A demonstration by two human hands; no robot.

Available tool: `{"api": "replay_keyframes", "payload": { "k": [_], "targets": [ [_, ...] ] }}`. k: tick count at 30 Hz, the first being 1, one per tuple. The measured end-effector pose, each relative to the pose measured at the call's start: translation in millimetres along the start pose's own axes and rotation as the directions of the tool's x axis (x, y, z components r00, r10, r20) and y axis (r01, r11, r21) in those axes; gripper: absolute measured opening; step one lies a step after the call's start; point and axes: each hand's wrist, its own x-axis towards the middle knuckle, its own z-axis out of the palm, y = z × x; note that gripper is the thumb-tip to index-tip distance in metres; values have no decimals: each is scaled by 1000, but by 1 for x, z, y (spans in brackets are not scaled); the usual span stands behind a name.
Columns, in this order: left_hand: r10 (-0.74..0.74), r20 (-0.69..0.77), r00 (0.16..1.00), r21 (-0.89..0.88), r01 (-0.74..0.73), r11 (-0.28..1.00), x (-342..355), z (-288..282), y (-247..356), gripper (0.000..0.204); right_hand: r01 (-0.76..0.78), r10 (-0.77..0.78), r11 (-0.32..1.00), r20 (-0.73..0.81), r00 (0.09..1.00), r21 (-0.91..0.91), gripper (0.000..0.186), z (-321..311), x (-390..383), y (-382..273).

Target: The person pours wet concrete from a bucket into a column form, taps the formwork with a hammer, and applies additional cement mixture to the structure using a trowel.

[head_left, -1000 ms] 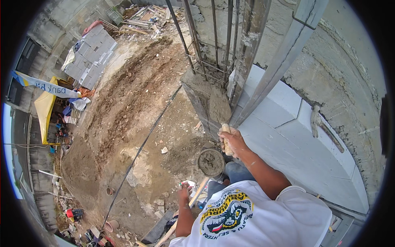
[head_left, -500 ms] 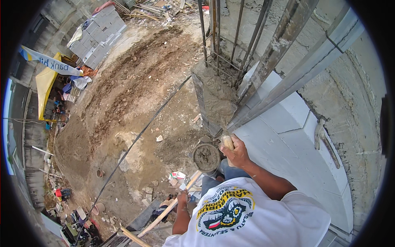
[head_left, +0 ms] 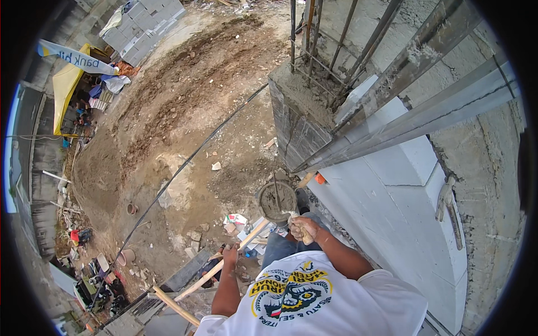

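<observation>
My right hand [head_left: 308, 227] is closed round the wooden handle of a trowel [head_left: 277, 194]. The trowel's narrow blade dips into grey wet mortar in a round bucket [head_left: 261, 203], just ahead of my knees. To the left, my left hand [head_left: 230, 255] grips a pale wooden pole [head_left: 206, 276] that slants from lower left up towards the bucket. Beyond the bucket stands a column form [head_left: 300, 126] with dark, smeared panels. Grey mortar [head_left: 307, 89] fills its top around upright steel bars [head_left: 336, 42].
White wall blocks [head_left: 386, 207] lie to the right, with a hammer [head_left: 448, 207] on top. Long grey form boards [head_left: 414, 129] slant past the column. A black cable [head_left: 190, 159] crosses above the dirt ground. Far left are a yellow canopy [head_left: 64, 103] and stacked blocks [head_left: 140, 31].
My right hand has brought the trowel from the column's edge down and left to the bucket; its blade is now in the mortar. My left hand still holds the pole. The view has shifted slightly.
</observation>
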Motion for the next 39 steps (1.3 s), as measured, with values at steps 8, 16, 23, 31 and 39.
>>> {"api": "replay_keyframes", "payload": {
  "k": [8,16,23,31,39],
  "targets": [
    [-7,-29,1000,74,9,997,-16,5,26,17,528,-669,467,108,736,-709,22,169,5,-84],
    [87,64,994,-145,-77,986,-11,24,27,24,378,-631,494,-24,776,-783,48,158,92,-212],
    [109,17,994,-127,-106,986,-13,5,-9,19,-119,-912,13,-60,405,-993,63,109,69,-198],
    [-106,-46,993,38,108,993,-38,3,-23,13,-131,-973,-20,-11,231,-991,45,88,-36,-98],
    [54,-1,999,77,-53,996,-10,13,-6,33,298,-551,691,-214,806,-658,20,29,-44,19]
  ]
}}
